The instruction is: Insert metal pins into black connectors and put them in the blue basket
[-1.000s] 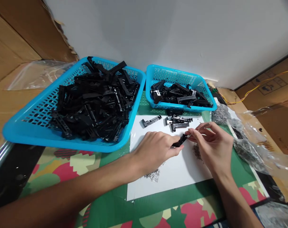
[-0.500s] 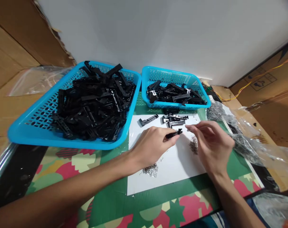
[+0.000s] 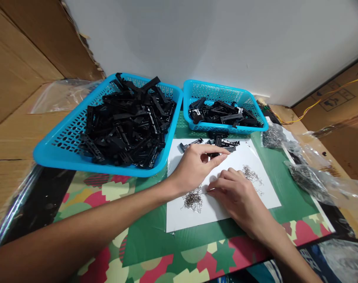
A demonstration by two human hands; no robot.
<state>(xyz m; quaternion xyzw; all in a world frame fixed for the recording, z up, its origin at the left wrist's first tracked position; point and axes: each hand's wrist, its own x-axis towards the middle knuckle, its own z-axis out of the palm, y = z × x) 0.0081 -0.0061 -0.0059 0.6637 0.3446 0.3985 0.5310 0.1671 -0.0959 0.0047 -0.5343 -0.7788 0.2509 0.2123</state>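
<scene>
My left hand point(image 3: 196, 165) is closed in a pinch over the white sheet point(image 3: 179, 224). Between thumb and fingers shows a dark bit of a black plastic part point(image 3: 213, 155), mostly hidden by the fingers. My right hand point(image 3: 238, 192) is lower on the sheet, fingertips pinched together at the edge of a pile of small bent metal wires point(image 3: 193, 200). What those fingertips hold is too small to make out. A second wire pile point(image 3: 251, 173) lies beyond the right hand's knuckles. Several more black plastic parts point(image 3: 230, 144) lie at the sheet's far edge, behind the left fingers.
A large blue basket point(image 3: 58, 157) heaped with black parts stands at the left. A smaller blue basket point(image 3: 223, 87) with similar parts is at the back. Plastic bags of wires point(image 3: 307, 181) lie on the right, near a cardboard box point(image 3: 341, 137). A white wall point(image 3: 181, 39) rises behind.
My right hand has moved left and down from beside the black part to the near wire pile. My left hand stays close by, its fingers now covering more of the part. The view has shifted slightly.
</scene>
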